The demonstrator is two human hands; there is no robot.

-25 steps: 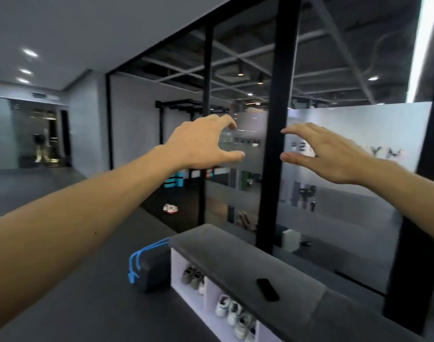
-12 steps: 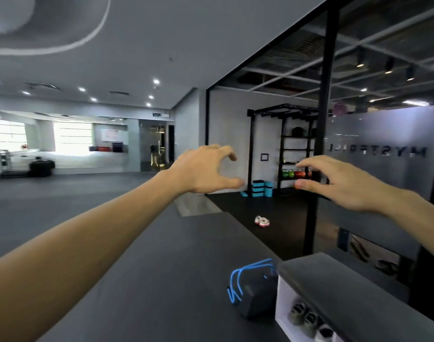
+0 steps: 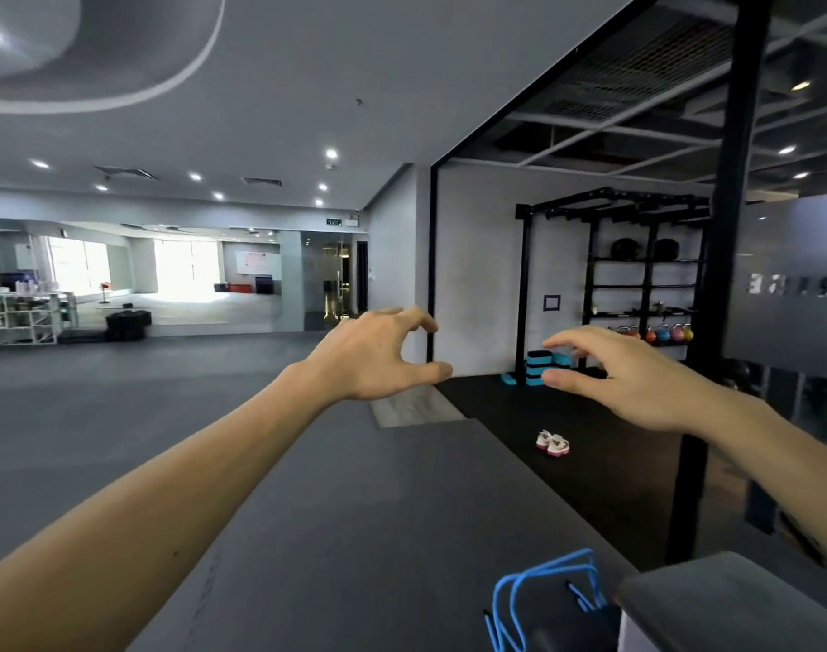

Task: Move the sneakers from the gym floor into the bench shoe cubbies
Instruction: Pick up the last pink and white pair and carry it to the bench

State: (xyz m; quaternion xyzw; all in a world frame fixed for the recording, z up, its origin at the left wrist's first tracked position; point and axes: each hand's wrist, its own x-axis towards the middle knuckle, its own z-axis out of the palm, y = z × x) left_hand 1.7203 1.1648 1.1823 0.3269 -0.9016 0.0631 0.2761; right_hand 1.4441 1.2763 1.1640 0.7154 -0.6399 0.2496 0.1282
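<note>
A pair of white and pink sneakers [image 3: 553, 443] sits side by side on the dark gym floor, well ahead and slightly right. My left hand [image 3: 376, 355] is stretched out in front at chest height, fingers curved and apart, holding nothing. My right hand [image 3: 623, 376] is raised beside it, also empty with fingers spread. Both hands are high above and far short of the sneakers. Only the grey padded corner of the bench [image 3: 740, 604] shows at the bottom right; its cubbies are out of view.
A dark gym bag with blue handles [image 3: 550, 609] lies on the floor against the bench's left end. A black pillar [image 3: 712, 322] and frosted glass partition stand on the right. Behind the sneakers are blue step blocks [image 3: 538, 367] and a black rack with kettlebells [image 3: 667, 334].
The view has swung left, away from the bench and glass wall toward the open gym floor. The cubbies with shoes have left the frame. Both hands stay raised and empty.
</note>
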